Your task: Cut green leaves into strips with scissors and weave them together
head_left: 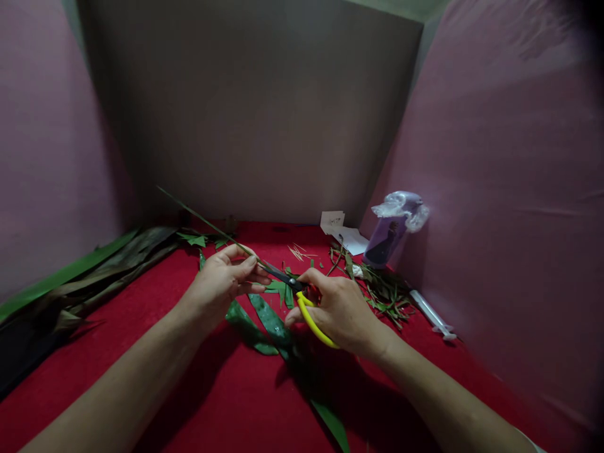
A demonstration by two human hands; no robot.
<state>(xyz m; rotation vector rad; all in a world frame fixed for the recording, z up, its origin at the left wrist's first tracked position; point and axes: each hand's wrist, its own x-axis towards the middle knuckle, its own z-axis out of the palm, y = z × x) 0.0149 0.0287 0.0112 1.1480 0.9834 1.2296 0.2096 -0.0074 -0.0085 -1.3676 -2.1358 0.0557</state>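
Note:
My left hand [231, 274] pinches a thin green leaf strip [201, 217] between thumb and fingers, and its long end points up and to the left. My right hand [337, 308] grips a pair of scissors [309, 318] with yellow handles and dark blades. The blade tips reach the strip beside my left fingertips; whether they are cutting into it I cannot tell. Below my hands lie a wet-looking dark green leaf [271, 318] and a shorter leaf piece [248, 327]. Small cut green pieces [287, 292] rest behind the scissors.
Long green and dried leaves [94, 277] lie along the left wall. Thin wooden sticks [298, 253] and white papers [349, 238] are at the back of the red cloth [184, 402]. To the right are a purple container [384, 242] with clear plastic, leaf scraps [384, 292] and a syringe [431, 314].

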